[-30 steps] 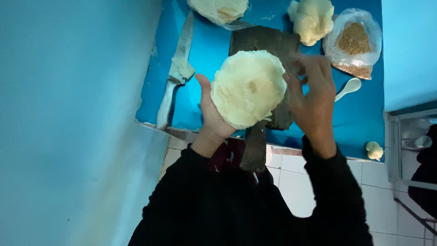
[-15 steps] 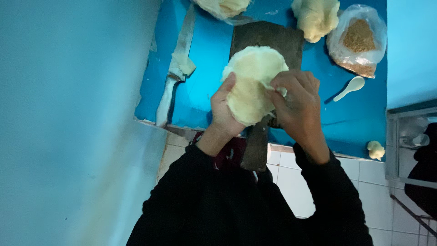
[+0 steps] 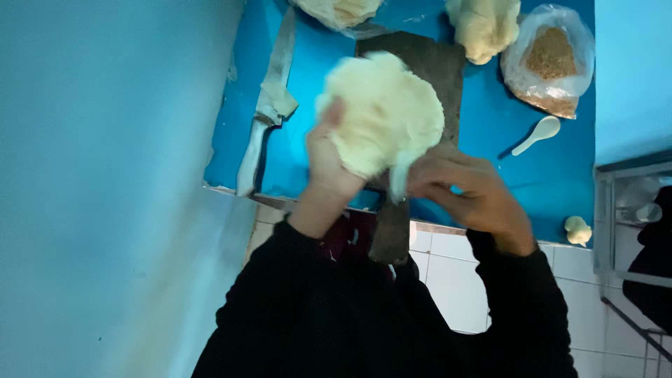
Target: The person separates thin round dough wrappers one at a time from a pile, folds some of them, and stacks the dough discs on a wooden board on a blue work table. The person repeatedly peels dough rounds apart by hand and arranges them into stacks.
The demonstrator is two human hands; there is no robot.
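Gripping dough disc (image 3: 381, 112) edges, left hand (image 3: 332, 164) and right hand (image 3: 465, 192) fingers clamped, above dark board (image 3: 434, 66), knife (image 3: 269, 105) well apart.

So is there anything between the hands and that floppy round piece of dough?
No, nothing shows between them. The left hand holds the dough round from its left side, and the right hand pinches its lower edge. The dough is up in the air above the dark board on the blue table.
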